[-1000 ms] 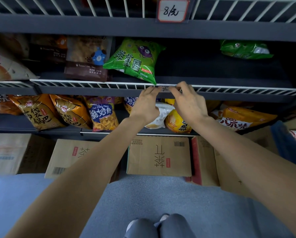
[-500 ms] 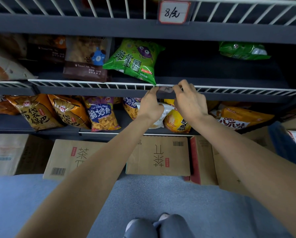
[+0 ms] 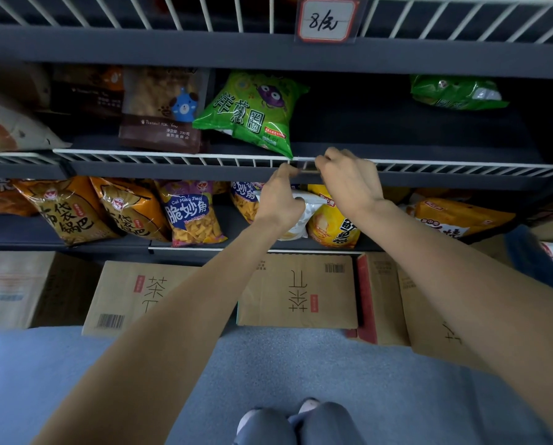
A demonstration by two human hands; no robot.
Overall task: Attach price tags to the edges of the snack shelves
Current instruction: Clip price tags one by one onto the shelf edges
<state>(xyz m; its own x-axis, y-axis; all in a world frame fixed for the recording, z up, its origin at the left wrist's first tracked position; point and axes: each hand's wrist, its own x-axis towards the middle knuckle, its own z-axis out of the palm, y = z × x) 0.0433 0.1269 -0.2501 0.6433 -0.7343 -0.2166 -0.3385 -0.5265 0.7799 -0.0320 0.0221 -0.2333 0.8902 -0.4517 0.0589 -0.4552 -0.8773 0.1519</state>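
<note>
We could barely see the price tag (image 3: 307,166), mostly hidden between the left hand (image 3: 280,197) and right hand (image 3: 349,181) (its writing unreadable); a white packet (image 3: 310,203) at six o'clock sat half-covered.

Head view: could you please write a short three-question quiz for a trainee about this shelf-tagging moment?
1. True or false: the tag on the top rail reads 8.
2. Which bag sits just above the hands? A) green bag B) brown bag C) orange bag
3. Fill in: the left hand and right hand both work a small tag at the ____ shelf's wire rail.

Key: 1 true; 2 A; 3 middle.
</note>
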